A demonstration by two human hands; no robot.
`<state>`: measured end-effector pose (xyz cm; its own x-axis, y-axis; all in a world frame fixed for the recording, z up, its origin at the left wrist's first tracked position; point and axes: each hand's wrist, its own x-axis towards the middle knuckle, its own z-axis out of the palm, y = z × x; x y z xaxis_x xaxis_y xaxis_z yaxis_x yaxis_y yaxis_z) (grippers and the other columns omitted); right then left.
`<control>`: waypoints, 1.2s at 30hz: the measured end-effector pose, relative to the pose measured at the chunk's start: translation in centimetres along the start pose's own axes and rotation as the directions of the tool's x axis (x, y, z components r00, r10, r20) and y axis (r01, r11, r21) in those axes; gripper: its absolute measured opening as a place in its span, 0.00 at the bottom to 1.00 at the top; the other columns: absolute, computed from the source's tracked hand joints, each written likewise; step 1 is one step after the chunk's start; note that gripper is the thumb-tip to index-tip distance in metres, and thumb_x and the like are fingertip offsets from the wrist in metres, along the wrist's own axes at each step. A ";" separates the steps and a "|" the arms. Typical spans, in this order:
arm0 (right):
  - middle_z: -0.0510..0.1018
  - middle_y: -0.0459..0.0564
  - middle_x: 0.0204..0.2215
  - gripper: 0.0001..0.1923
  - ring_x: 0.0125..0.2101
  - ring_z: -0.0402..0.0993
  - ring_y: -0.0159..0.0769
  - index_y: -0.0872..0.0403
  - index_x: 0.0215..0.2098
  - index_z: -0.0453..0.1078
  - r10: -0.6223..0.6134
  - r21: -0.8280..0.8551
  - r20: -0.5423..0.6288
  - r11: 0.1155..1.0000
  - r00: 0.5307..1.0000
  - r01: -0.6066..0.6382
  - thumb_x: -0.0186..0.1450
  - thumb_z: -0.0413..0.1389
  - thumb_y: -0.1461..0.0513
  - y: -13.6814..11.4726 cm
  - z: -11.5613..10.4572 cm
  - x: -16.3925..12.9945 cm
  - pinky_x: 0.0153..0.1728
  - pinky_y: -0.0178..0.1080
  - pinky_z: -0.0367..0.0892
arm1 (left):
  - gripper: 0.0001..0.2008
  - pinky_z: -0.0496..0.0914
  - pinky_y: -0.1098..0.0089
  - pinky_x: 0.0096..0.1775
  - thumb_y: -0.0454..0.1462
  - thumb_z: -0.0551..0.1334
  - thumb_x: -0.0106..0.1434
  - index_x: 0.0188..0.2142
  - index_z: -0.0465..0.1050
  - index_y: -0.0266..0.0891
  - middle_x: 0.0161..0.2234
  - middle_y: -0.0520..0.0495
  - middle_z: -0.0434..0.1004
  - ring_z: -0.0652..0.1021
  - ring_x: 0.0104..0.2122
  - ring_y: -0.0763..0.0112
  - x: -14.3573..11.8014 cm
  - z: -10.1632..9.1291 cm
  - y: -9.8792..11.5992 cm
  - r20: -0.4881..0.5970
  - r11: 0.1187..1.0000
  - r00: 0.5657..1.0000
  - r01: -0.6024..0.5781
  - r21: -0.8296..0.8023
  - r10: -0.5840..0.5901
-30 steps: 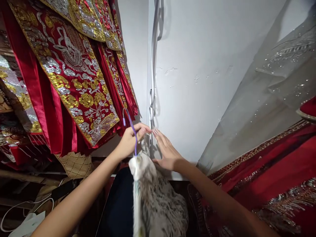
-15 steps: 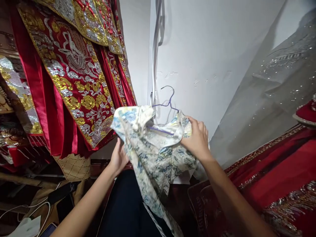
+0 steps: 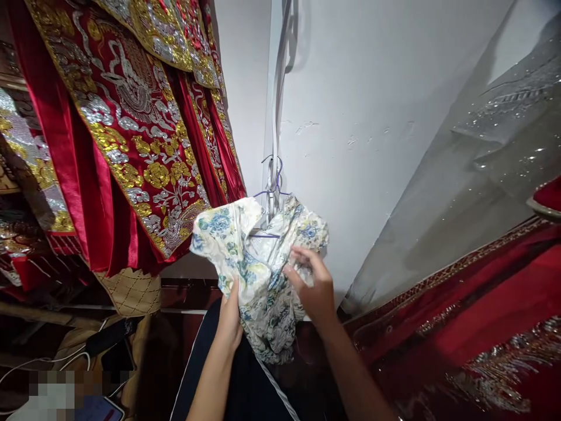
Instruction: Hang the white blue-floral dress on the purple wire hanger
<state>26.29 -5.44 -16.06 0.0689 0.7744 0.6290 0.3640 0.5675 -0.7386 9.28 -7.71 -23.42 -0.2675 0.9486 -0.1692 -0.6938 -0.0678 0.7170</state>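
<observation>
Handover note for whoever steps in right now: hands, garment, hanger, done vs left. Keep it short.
Left hand: grip on the lower left side of the floral garment, from beneath.
Right hand: fingers pinching the garment's cloth near its middle.
Purple hanger: inside the garment's neck, its hook up against the white strip that runs down the wall corner; whether it is truly hooked there cannot be told.
Red embroidered robes hang to the left, more red cloth to the right.
Done: garment is on the hanger.
Left: it is bunched, not hanging straight; both hands are on it.
</observation>
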 end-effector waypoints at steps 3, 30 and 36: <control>0.72 0.49 0.29 0.14 0.31 0.70 0.40 0.51 0.37 0.69 0.343 0.182 0.055 0.920 0.938 -0.347 0.65 0.55 0.49 2.2 3.0 -4.5 0.34 0.41 0.66 | 0.32 0.67 0.56 0.60 0.50 0.65 0.62 0.63 0.64 0.44 0.61 0.41 0.70 0.71 0.60 0.55 -1.1 -0.8 -0.1 0.000 0.998 0.998 0.066 -0.017 -0.066; 0.67 0.43 0.12 0.15 0.14 0.55 0.27 0.55 0.25 0.70 0.467 0.314 0.513 0.679 0.720 -0.664 0.65 0.53 0.55 0.9 2.5 -7.7 0.19 0.33 0.49 | 0.06 0.68 0.67 0.40 0.38 0.59 0.65 0.41 0.70 0.41 0.36 0.47 0.73 0.74 0.37 0.63 -4.4 0.5 -4.4 0.361 0.581 0.891 -0.453 0.676 0.275; 0.67 0.42 0.13 0.13 0.14 0.54 0.25 0.56 0.26 0.71 0.528 0.391 0.421 0.628 0.738 -0.672 0.62 0.56 0.55 -0.2 0.7 -0.8 0.16 0.32 0.46 | 0.09 0.63 0.68 0.35 0.40 0.53 0.69 0.32 0.64 0.41 0.31 0.47 0.67 0.69 0.32 0.65 -3.8 -0.4 -4.1 0.476 0.391 0.843 -0.538 0.746 0.253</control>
<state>25.48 -5.98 -16.61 -0.1479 0.9886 -0.0279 -0.1808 -0.0547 -0.9820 12.86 -11.18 -25.97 -0.0828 0.9292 0.3601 0.3720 -0.3064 0.8762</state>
